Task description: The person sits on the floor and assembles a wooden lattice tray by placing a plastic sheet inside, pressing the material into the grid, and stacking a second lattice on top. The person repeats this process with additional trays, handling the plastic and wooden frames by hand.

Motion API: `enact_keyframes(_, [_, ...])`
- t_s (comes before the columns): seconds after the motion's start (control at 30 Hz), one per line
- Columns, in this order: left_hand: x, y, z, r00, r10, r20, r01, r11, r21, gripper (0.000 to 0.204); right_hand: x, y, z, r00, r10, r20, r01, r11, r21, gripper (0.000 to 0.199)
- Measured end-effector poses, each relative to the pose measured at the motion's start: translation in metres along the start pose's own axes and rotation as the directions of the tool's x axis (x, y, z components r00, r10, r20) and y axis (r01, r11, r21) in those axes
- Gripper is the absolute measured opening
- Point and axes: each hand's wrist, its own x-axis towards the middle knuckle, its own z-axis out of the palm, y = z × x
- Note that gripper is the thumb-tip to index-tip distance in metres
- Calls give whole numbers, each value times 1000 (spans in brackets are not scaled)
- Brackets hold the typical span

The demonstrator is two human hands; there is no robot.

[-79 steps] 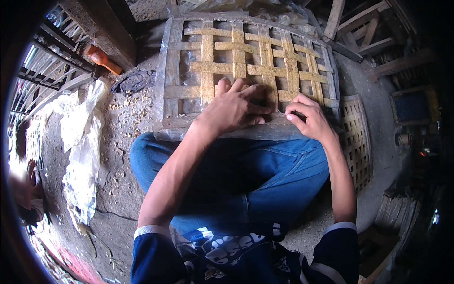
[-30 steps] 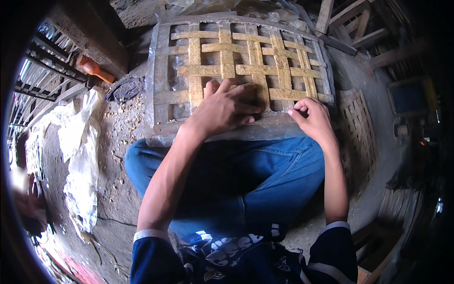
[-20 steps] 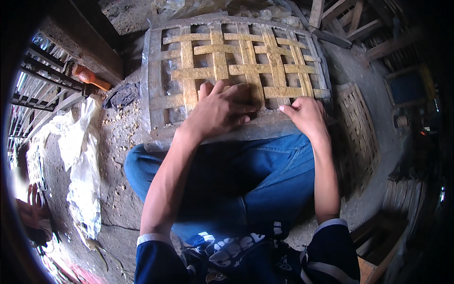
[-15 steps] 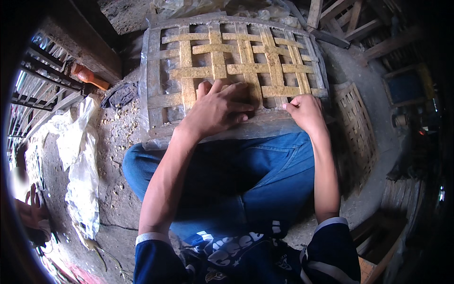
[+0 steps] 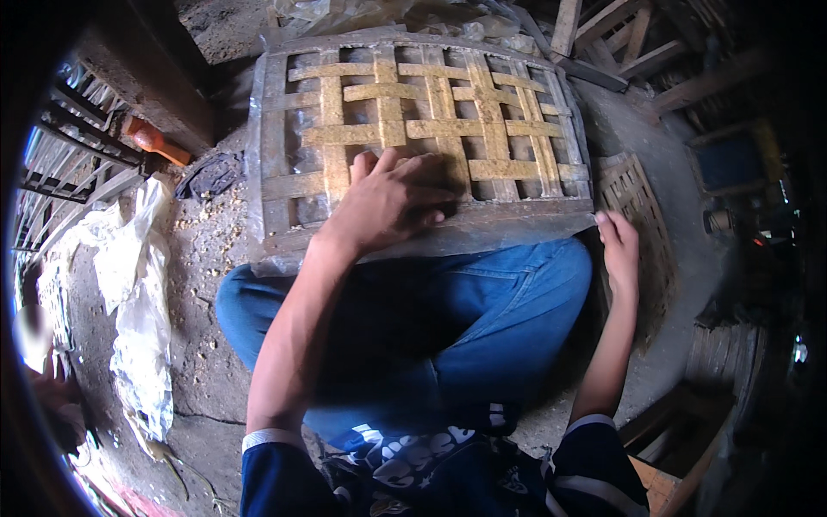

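Note:
A wooden-framed panel (image 5: 401, 215) rests in front of my crossed legs. Wide, yellowish flat strips (image 5: 345, 134) cross over and under each other inside it, leaving square gaps. My left hand (image 5: 383, 202) lies on the near middle of this lattice, its fingers bent down among the strips and closed; whatever is under the fingertips is hidden. Just off the panel's near right corner is my right hand (image 5: 622, 250), lifted clear of the strips. Its thumb and fingers are pinched together, and anything between them is too small to name.
A second lattice panel (image 5: 637, 202) lies on the floor to the right. Clear plastic sheeting (image 5: 142, 293), a dark cloth (image 5: 211, 175) and an orange tool (image 5: 157, 140) are at left, beside a thick wooden post (image 5: 146, 65). Another person's hand (image 5: 56, 388) shows at the far left.
My right hand has moved right and a little nearer, from the lattice's near right part to outside the corner. My left hand stays at nearly the same spot on the strips.

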Motion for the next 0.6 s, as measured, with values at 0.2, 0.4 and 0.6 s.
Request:
enact_keyframes(0.2, [-1,-4,11,999,14,-49,-14,1000,1,35,-64,124,-55,992,24,-126,-95,803,-588,15])
enact_keyframes(0.4, [-1,-4,6,999,7,-51,-9,1000,-26,35,-65,62,-41,968,88,-234,-227,703,-674,19])
enact_keyframes(0.6, [2,-2,4,1000,0,-27,-2,999,-50,37,-28,-19,-2,968,-171,-185,122,961,-250,26])
